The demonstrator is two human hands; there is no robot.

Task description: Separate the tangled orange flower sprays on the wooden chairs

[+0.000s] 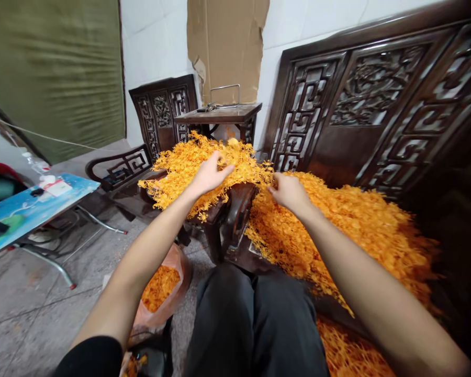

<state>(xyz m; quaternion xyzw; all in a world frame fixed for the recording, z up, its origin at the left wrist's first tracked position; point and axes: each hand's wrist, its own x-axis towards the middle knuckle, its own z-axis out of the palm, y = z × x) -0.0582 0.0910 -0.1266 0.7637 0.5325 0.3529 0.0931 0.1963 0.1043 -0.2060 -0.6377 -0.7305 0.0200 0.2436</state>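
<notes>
A heap of orange, many-legged, plastic-looking pieces (176,162) covers a small dark wooden table in front of me. My left hand (212,173) is over this heap, thumb and fingers apart, with nothing visible between them. At the heap's right edge, my right hand (288,191) has its fingers bent together on a cluster of the orange pieces (264,174). The fingertips are partly hidden, so the exact number of pieces cannot be made out. To the right, a larger orange pile (349,225) spreads over the seat of a carved wooden bench.
A pink plastic bag (182,283) holding orange pieces stands on the floor at lower left. More loose pieces (349,351) lie at lower right. A blue folding table (43,204) is at left. Behind the heap stand a wooden side table (227,114) and a carved chair (163,112).
</notes>
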